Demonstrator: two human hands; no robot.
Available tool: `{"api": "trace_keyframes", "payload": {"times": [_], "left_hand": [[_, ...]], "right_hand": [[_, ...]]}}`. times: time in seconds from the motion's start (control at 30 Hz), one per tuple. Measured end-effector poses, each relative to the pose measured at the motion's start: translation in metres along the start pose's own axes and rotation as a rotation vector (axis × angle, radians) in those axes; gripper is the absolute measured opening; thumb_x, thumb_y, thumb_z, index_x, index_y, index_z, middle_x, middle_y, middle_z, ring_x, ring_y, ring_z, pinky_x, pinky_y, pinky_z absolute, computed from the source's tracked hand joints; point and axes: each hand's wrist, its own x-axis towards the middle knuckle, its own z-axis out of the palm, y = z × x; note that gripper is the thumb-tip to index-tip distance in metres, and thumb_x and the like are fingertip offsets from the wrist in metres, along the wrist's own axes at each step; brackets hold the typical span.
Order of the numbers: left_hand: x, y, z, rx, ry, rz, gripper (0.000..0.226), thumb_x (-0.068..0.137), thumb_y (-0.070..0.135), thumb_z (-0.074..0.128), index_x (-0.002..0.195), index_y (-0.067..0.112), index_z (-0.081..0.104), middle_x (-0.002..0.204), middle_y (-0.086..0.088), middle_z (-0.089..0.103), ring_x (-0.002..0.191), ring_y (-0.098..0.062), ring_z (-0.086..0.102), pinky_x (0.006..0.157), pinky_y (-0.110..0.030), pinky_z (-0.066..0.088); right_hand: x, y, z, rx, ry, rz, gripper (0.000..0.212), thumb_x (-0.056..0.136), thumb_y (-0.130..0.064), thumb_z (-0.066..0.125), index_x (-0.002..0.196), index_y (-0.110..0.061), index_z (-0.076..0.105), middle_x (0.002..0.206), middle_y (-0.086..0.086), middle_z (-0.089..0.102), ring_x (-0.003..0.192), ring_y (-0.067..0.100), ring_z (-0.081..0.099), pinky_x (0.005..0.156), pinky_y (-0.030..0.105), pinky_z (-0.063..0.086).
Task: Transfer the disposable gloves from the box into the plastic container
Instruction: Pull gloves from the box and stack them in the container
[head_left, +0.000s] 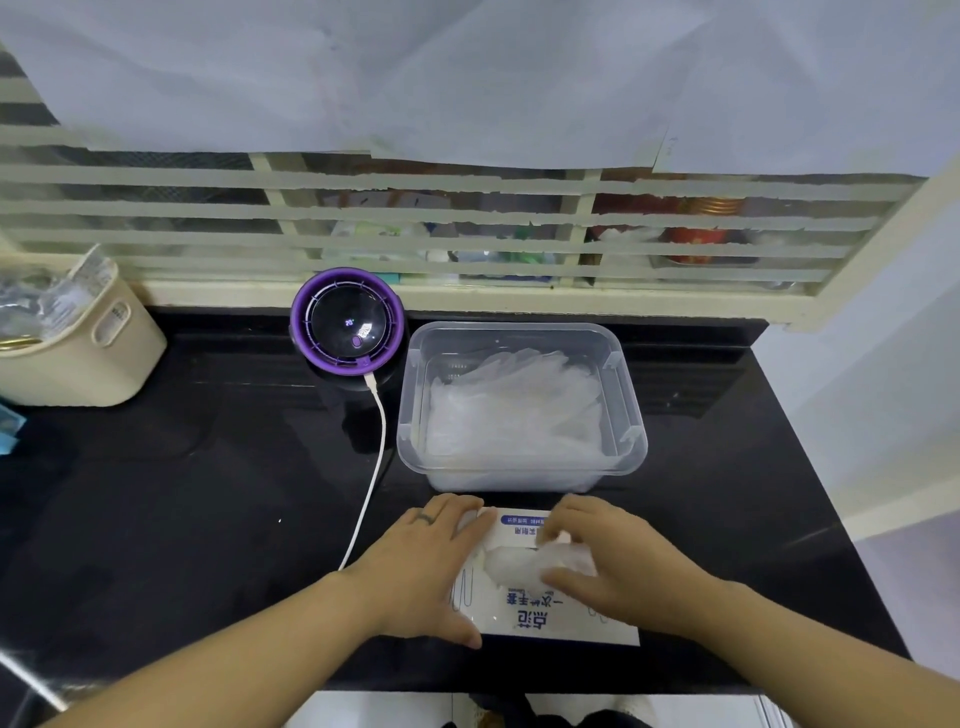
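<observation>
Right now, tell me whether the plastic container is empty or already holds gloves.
Partly full, not empty: a loose heap of clear gloves lies inside the lidless plastic container, below its rim.

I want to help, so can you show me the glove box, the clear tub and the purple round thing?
Glove box (535, 616), head view: printed top face.
Clear tub (519, 465), head view: near rim.
Purple round thing (347, 325), head view: dark dome.
</observation>
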Motion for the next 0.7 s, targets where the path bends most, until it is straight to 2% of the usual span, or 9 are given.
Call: {"api": "trace_keyframes", "payload": {"times": [0.1,0.17,0.23,0.4,0.47,0.53,0.57,0.63,0.7], "left_hand": [[0.001,0.0,0.0,-0.008,0.0,0.007,0.116,0.069,0.071,0.064,0.153,0.023,0.001,0.156,0.003,0.002,0.144,-0.016,0.001,0.116,-0.028,0.008],[0.001,-0.001,0.001,-0.013,-0.005,0.005,0.117,0.068,0.072,0.064,0.154,0.024,0.001,0.156,0.005,0.001,0.144,-0.015,-0.001,0.117,-0.028,0.007],[0.0,-0.001,0.002,-0.021,-0.007,-0.003,0.118,0.067,0.073,0.063,0.154,0.024,0.0,0.157,0.006,0.001,0.144,-0.014,-0.002,0.119,-0.03,0.008],[-0.001,-0.002,0.001,0.0,-0.014,-0.008,0.118,0.069,0.075,0.061,0.154,0.023,-0.003,0.158,0.004,-0.001,0.145,-0.016,-0.003,0.119,-0.031,0.006],[-0.001,-0.002,0.001,-0.008,-0.008,-0.011,0.118,0.07,0.074,0.062,0.154,0.023,-0.003,0.158,0.003,0.0,0.145,-0.016,-0.003,0.119,-0.031,0.006],[0.0,-0.001,0.0,-0.015,-0.015,-0.012,0.118,0.07,0.073,0.063,0.154,0.022,-0.003,0.158,0.002,-0.001,0.145,-0.016,-0.004,0.119,-0.031,0.006],[0.0,-0.001,0.0,-0.016,-0.015,-0.014,0.118,0.07,0.073,0.063,0.154,0.021,-0.003,0.158,0.001,-0.001,0.145,-0.017,-0.004,0.119,-0.031,0.006],[0.001,0.0,0.0,-0.013,-0.019,-0.015,0.118,0.07,0.072,0.063,0.154,0.02,-0.002,0.158,0.0,0.0,0.145,-0.017,-0.004,0.119,-0.032,0.007],[0.0,0.001,-0.001,-0.011,-0.023,-0.015,0.118,0.07,0.072,0.063,0.154,0.02,-0.001,0.158,0.0,0.0,0.145,-0.017,-0.003,0.119,-0.031,0.007]], "right_hand": [[0.013,-0.015,0.008,-0.132,0.027,-0.001,0.052,0.078,-0.063,0.057,0.123,-0.037,0.054,0.113,-0.019,0.053,0.1,0.002,0.048,0.085,0.019,0.04],[0.024,-0.024,0.017,-0.306,-0.015,-0.021,0.04,0.088,-0.052,0.05,0.118,-0.027,0.061,0.111,-0.008,0.058,0.092,0.012,0.046,0.078,0.026,0.038],[0.033,-0.028,0.023,-0.375,-0.031,-0.05,0.032,0.097,-0.037,0.044,0.109,-0.018,0.066,0.108,-0.001,0.061,0.084,0.015,0.041,0.073,0.027,0.035],[0.014,0.004,0.009,-0.175,0.012,-0.024,0.021,0.094,-0.036,0.054,0.094,-0.02,0.067,0.093,-0.011,0.057,0.087,0.007,0.05,0.073,0.02,0.035],[0.006,0.018,0.005,-0.032,0.065,0.084,0.014,0.091,-0.032,0.06,0.087,-0.021,0.066,0.084,-0.015,0.056,0.08,0.005,0.053,0.077,0.025,0.046],[0.004,0.013,0.006,0.097,0.112,0.14,0.008,0.09,-0.032,0.06,0.087,-0.026,0.064,0.086,-0.016,0.058,0.081,0.003,0.055,0.079,0.028,0.049],[0.005,0.007,0.008,0.106,0.109,0.142,0.009,0.09,-0.036,0.059,0.093,-0.029,0.063,0.091,-0.018,0.058,0.084,0.0,0.054,0.08,0.025,0.049],[0.01,-0.003,0.015,-0.018,0.068,0.105,0.025,0.088,-0.046,0.056,0.109,-0.033,0.061,0.105,-0.02,0.055,0.095,-0.003,0.05,0.083,0.018,0.042],[0.017,-0.01,0.02,-0.15,0.031,0.063,0.027,0.092,-0.043,0.052,0.111,-0.028,0.064,0.108,-0.013,0.057,0.098,0.006,0.052,0.08,0.02,0.041]]}}
